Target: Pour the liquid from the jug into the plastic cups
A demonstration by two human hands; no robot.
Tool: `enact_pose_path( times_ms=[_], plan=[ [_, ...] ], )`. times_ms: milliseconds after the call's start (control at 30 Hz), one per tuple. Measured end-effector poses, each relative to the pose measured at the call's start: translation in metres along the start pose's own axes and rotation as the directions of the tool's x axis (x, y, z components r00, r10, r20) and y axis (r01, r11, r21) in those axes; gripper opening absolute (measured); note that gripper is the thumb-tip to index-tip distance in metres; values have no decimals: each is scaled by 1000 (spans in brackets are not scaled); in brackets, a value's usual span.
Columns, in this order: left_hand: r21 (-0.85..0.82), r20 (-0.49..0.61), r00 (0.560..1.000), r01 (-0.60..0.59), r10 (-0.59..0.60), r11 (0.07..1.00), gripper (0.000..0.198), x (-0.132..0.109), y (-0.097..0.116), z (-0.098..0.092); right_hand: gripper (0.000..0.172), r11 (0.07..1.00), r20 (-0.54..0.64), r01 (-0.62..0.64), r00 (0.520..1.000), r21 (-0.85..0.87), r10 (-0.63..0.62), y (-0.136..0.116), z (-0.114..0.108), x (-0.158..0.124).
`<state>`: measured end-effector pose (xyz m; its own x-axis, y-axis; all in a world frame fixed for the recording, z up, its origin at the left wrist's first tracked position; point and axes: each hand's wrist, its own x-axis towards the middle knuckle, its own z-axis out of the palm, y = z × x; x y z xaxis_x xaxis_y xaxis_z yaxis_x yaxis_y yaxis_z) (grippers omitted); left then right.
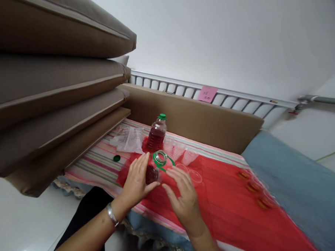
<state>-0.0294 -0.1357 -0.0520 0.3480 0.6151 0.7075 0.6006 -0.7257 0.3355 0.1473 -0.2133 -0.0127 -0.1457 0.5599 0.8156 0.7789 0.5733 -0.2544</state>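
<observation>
An uncapped clear plastic bottle [152,174] with dark red liquid has a green ring and a green carry handle [171,161] at its neck. My left hand [136,178] curves around its left side, thumb across the front, partly hiding it. My right hand [183,193] is to the right of the bottle, fingers apart below the handle and holding nothing. Behind stands a second bottle [157,135] of red liquid with a green cap. Several clear plastic cups [189,156] lie on their sides near it, and clear round rims [195,176] show beside my right fingertips.
A green cap [116,158] and clear plastic bags [130,139] lie on the striped cloth [94,165]. Several small orange-brown items [253,186] sit along the right of the red sheet [232,204]. Stacked cushions [57,78] overhang the left; a brown board [189,115] stands behind.
</observation>
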Motion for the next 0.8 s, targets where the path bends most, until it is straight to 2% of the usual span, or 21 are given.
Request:
enact_pose_path(
  times_ms=[67, 167, 367, 667, 733, 800],
  plan=[
    [-1, 9, 1000, -5, 5, 1000, 101, -2, 2, 0, 27, 1000, 10, -12, 1000, 18, 11, -4, 8, 2],
    [-4, 25, 1000, -11, 12, 1000, 100, -5, 5, 0, 25, 996, -13, -92, 996, 23, 92, -3, 16, 3],
    [-41, 73, 997, -36, 39, 999, 93, -9, 13, -2, 8, 989, -47, -146, 988, 18, 147, 0, 18, -1],
    [-59, 103, 992, -64, 70, 996, 88, -9, 19, 0, 15, 984, -116, -172, 978, 42, 176, 1, 15, -20],
    [-50, 102, 993, -61, 66, 997, 88, -8, 17, 0, 15, 978, -117, -194, 972, 80, 203, 9, 7, -25],
    [-44, 96, 994, -52, 56, 998, 88, -7, 15, -2, 18, 957, -146, -278, 947, 80, 287, 31, -3, -32]
  ],
)
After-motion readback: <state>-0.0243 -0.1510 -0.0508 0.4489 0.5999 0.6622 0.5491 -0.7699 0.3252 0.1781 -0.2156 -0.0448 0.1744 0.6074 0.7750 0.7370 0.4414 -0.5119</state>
